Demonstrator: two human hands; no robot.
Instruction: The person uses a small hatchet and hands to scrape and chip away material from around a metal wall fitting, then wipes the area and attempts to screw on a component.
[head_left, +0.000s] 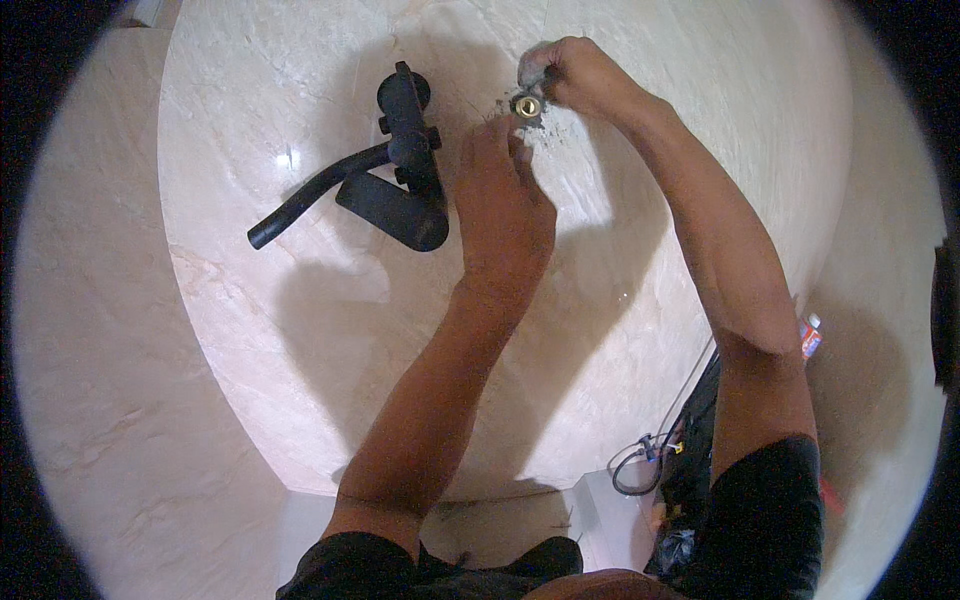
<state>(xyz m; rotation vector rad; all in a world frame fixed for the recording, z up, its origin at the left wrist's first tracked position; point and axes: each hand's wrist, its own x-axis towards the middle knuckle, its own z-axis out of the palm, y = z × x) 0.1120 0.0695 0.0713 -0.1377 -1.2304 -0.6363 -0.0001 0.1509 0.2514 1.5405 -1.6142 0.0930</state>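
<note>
A round brass pipe fitting (528, 107) shows in the marbled tile surface, ringed by dark smudges and pale dust. My left hand (507, 205) is just below it, fingers bent close together beside its rim; whatever lies between them is hidden. Up and to the right of the fitting, my right hand (580, 75) has its fingers curled in, with greyish white on the fingertips. I cannot make out what it grips. Left of my left hand is a black tap-like fixture (408, 145) with a round end and a long curved spout (315, 200).
Large cream marbled tiles (330, 370) surround the work. Down by my right arm are a thin dark cable (628, 478), a black bag-like bundle (697, 420) and a small red, white and blue package (810, 335). A light ledge (605, 505) runs along the bottom.
</note>
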